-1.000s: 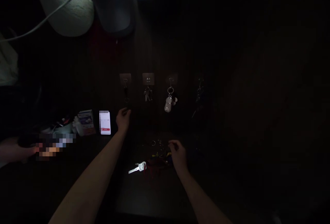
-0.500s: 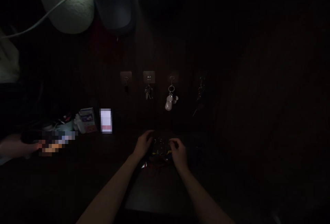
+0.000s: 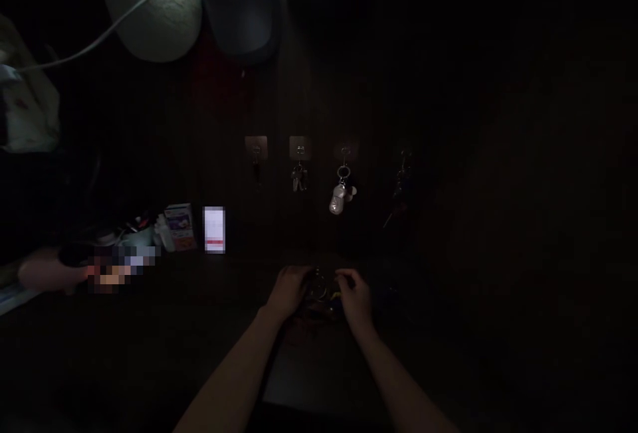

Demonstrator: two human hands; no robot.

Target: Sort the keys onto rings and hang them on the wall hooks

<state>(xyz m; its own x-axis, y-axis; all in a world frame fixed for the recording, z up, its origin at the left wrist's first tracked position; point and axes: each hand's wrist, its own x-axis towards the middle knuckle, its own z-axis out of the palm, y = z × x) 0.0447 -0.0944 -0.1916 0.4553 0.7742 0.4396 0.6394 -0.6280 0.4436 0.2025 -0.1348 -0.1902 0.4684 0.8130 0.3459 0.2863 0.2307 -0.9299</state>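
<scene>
In dim light, my left hand (image 3: 290, 291) rests at the left side of a dark heap of small things, its fingers curled inward at the edge of some thin metal rings (image 3: 319, 290). What those fingers hold is too dark to make out. My right hand (image 3: 356, 295) is at the right side, thumb and fingers bent together in a pinch around something I cannot make out. Close to the right hand's thumb lies a small yellow piece (image 3: 335, 295). Reddish strands (image 3: 306, 328) spread toward me below the rings.
Clear wall hooks hold a key bunch (image 3: 299, 179), a pale keyring charm (image 3: 337, 199) and dark hanging items (image 3: 400, 184). A lit, blurred screen (image 3: 214, 230) stands beside a small box (image 3: 180, 227). At left, another person's hand (image 3: 50, 269) holds a blurred, lit object (image 3: 119, 269).
The view has shifted, so most things sit farther right. My left hand has turned and closed in over the rings, nearer to my right hand. My right hand keeps its pinch.
</scene>
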